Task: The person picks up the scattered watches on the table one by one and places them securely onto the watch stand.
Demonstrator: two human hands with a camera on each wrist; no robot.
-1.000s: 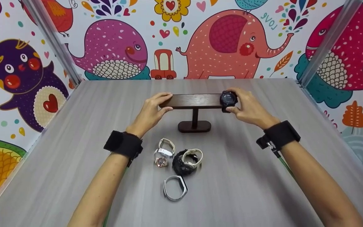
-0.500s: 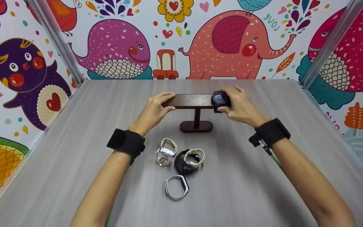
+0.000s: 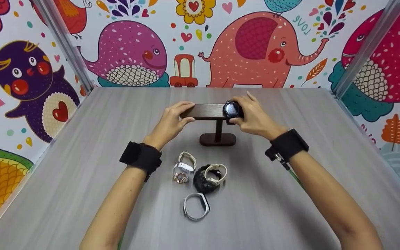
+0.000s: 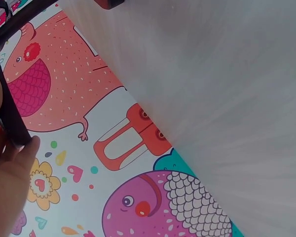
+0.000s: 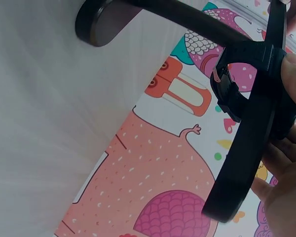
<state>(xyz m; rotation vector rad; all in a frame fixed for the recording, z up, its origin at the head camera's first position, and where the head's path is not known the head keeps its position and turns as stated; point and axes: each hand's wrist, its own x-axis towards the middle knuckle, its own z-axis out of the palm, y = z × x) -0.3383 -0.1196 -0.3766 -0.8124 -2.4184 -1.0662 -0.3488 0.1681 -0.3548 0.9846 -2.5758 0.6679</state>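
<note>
A dark brown wooden T-shaped watch stand stands on the table, its oval base below the bar. My left hand grips the bar's left end between thumb and fingers. With my right hand I hold a black wristwatch by its sides, its round dial facing me. In the right wrist view the watch's closed strap loops around the bar, whose end sticks out past it. The left wrist view shows fingers at the other bar end.
Nearer me lie a white-and-beige strapped watch, a rose-gold watch, a chunky black watch with a cream-strapped watch leaning on it, and a white fitness band. Printed cartoon walls enclose the grey table.
My right hand has slid the black wristwatch leftward along the bar, from its right end toward the middle. My left hand keeps its hold on the left end.
</note>
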